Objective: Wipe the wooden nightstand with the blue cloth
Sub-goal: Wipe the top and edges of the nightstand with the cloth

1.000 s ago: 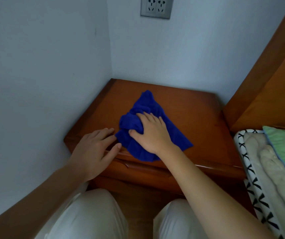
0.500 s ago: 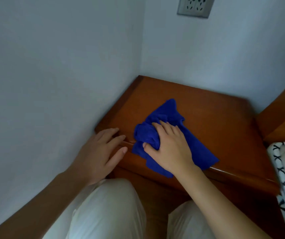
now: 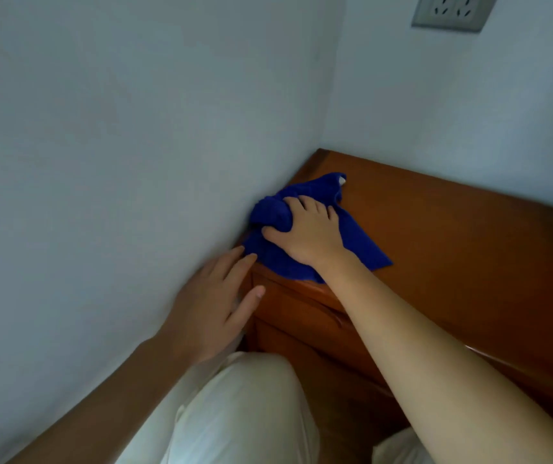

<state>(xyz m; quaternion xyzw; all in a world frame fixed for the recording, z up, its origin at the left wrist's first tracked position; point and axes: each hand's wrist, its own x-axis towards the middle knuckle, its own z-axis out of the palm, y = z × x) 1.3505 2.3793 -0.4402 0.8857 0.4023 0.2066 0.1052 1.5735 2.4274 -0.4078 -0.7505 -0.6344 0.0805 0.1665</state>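
Since a second ago the right hand point(image 3: 305, 232) and the blue cloth point(image 3: 363, 244) have slid from the middle of the nightstand point(image 3: 452, 256) to its 9 o'clock edge, against the left wall point(image 3: 134, 162). That wall and the back wall point(image 3: 469, 112) meet at the nightstand's 11 o'clock corner. Pale trousers point(image 3: 235, 413) fill the view at 6 o'clock. The cloth lies on the wooden top, bunched up beside the left wall, with one flap trailing toward 4 o'clock and its near edge hanging over the front rim. The right hand grips the bunched part, fingers curled over it and thumb tucked in at 9 o'clock. The left hand point(image 3: 211, 309) rests with straight, spread fingers at the nightstand's 7 o'clock corner, holding nothing. A wall socket point(image 3: 452, 11) sits at 1 o'clock.
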